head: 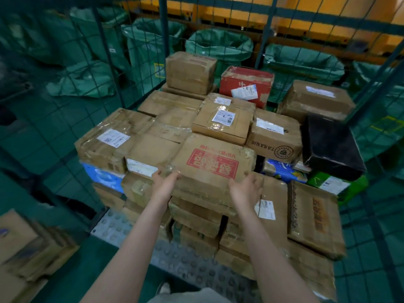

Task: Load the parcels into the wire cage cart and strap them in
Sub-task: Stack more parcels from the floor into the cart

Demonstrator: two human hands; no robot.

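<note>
Hands (166, 182) (247, 186) on parcel (212, 162), studded metal floor (185, 259).

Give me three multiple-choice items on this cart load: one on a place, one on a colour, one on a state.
1. Where is the black parcel?
A. right of the TARANIS box
B. on the floor
C. under the hands

2. What colour is the print on the box at the hands?
A. blue
B. red
C. green

3. How do the left hand and right hand meet that box?
A. both touch its near edge
B. only one touches
C. neither touches

Answers: 1 A, it lies at the load's right end; 2 B, a red stamp marks its top; 3 A, both hands' fingers reach the edge.
</note>
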